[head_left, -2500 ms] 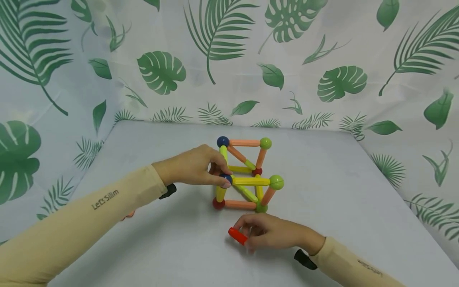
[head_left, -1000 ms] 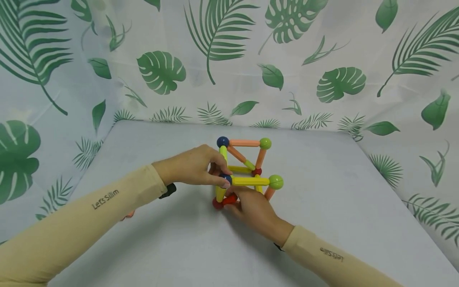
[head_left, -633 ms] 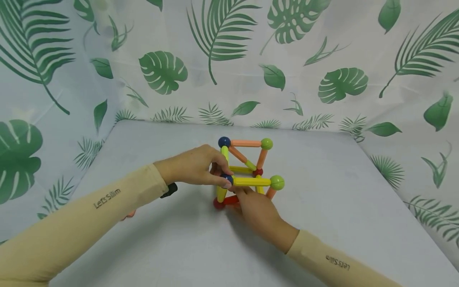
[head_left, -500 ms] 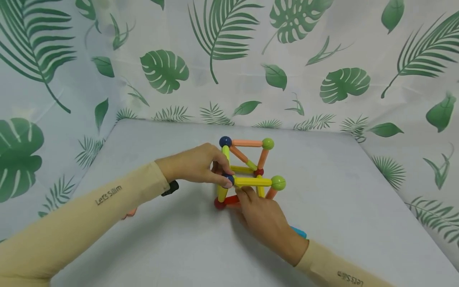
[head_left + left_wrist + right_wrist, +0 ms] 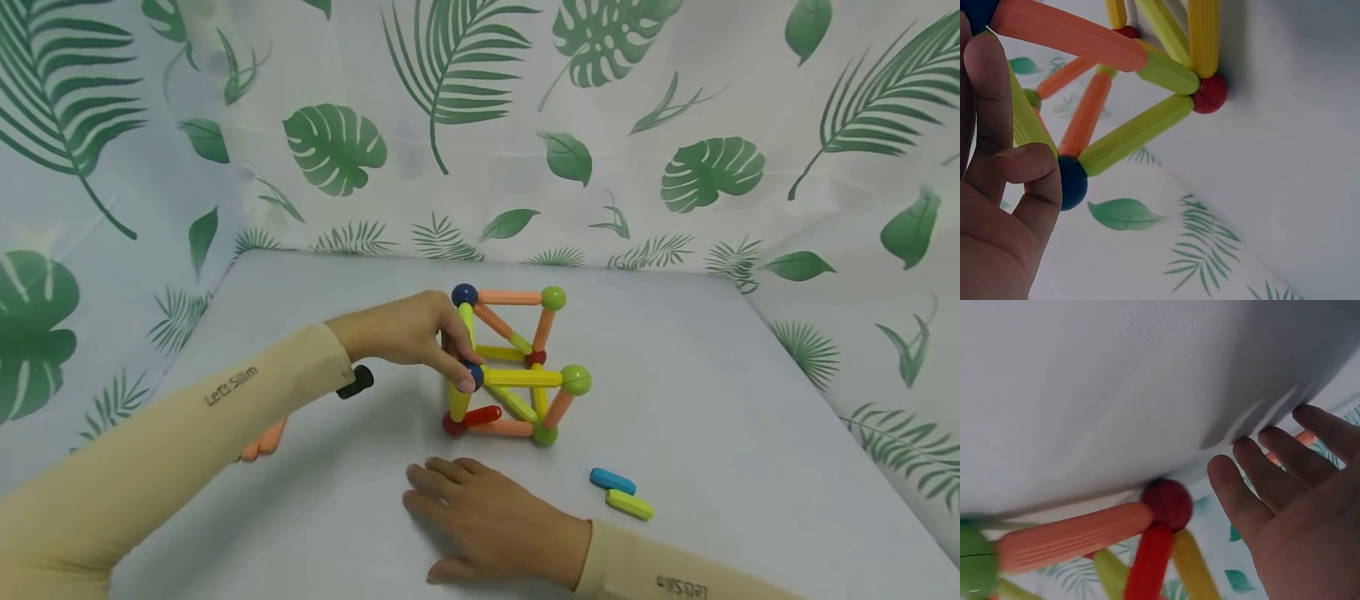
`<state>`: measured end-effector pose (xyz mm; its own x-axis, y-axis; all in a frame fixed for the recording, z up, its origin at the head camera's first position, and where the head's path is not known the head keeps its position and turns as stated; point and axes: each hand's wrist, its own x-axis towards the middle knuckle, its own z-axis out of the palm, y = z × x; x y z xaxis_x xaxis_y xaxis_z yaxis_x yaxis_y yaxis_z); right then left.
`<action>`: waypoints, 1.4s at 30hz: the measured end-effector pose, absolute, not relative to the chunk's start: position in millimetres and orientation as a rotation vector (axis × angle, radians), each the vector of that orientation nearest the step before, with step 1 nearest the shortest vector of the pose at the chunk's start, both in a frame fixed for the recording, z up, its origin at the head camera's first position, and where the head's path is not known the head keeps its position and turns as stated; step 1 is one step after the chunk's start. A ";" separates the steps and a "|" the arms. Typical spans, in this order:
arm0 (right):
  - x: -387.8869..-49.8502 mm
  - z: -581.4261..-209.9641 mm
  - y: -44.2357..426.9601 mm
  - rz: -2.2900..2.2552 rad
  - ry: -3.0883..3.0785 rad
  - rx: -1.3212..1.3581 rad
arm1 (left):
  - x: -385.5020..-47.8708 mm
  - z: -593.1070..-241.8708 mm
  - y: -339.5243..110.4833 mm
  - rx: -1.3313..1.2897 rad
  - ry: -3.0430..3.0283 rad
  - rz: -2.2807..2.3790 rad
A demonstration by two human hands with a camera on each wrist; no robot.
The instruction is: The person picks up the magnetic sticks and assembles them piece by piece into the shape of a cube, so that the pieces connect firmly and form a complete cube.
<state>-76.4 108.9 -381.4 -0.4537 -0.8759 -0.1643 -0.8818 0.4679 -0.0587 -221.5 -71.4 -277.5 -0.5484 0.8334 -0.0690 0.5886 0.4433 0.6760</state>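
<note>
A frame of magnetic rods and balls stands on the table, its front yellow rod (image 5: 523, 378) level along the top. My left hand (image 5: 405, 333) pinches the blue ball (image 5: 476, 377) at the front upper left corner. A red rod (image 5: 483, 416) joins the red ball (image 5: 454, 424) below it and slants up to the right, its far end free. In the right wrist view the red rod (image 5: 1149, 562) meets the red ball (image 5: 1168, 505) beside an orange rod (image 5: 1079, 537). My right hand (image 5: 498, 521), fingers spread and empty, is over the table in front of the frame.
A blue rod (image 5: 612, 481) and a yellow-green rod (image 5: 630, 504) lie loose to the right of the frame. Orange rods (image 5: 264, 442) lie at the left, partly hidden by my left forearm. Leaf-printed cloth (image 5: 480, 183) rises behind the table.
My right hand brought the red rod to the lower red ball, let go and drew back toward the front. The loose blue and yellow-green rods are uncovered. My left hand keeps its grip.
</note>
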 end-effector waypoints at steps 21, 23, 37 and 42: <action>-126.8 -386.8 3.0 0.093 2.489 -1.589 | -230.1 -291.2 -69.3 1.180 2.169 1.036; -129.1 -386.3 -6.7 0.122 2.493 -1.545 | -230.5 -292.4 -70.4 1.164 2.157 1.055; -132.6 -383.7 -36.1 0.166 2.519 -1.819 | -230.3 -293.4 -70.6 1.102 2.133 1.060; -131.6 -386.0 -21.7 0.233 2.560 -1.969 | -229.3 -293.2 -69.9 1.105 2.152 1.055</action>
<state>-131.6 -21.7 -386.0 -0.2576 -0.9662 -0.0115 -0.9523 0.2518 0.1722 -229.3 -69.9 -293.2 -0.5476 0.8330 -0.0788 0.4482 0.3716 0.8130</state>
